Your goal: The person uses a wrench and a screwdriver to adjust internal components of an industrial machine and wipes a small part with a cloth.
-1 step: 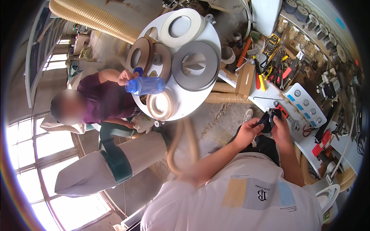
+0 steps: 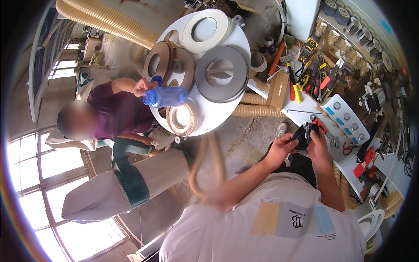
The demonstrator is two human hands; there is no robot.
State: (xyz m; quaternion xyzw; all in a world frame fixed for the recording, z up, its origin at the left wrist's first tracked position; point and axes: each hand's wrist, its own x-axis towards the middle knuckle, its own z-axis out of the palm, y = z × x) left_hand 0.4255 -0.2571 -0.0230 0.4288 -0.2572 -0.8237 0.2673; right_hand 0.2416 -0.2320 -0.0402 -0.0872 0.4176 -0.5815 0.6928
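Observation:
In front of my body, both hands hold one small black object (image 2: pixel 300 136) with a silver metal fitting (image 2: pixel 306 125) at its upper end. Its exact kind cannot be made out. My left hand (image 2: pixel 281 147) pinches its left side, thumb and fingers closed. My right hand (image 2: pixel 318 147) grips the other side, with its fingers partly hidden. Just beyond my right hand, a red-and-black tool (image 2: pixel 319 125) lies on the white bench (image 2: pixel 301 109).
A round white table (image 2: pixel 205 118) bears several edge-banding rolls (image 2: pixel 238 89). Across it, a person (image 2: pixel 114 107) holds a blue bottle (image 2: pixel 170 96). On the bench are pliers and cutters (image 2: pixel 316 81), a gauge panel (image 2: pixel 342 115) and scissors (image 2: pixel 349 148). Ribbed hoses (image 2: pixel 253 110) run beneath.

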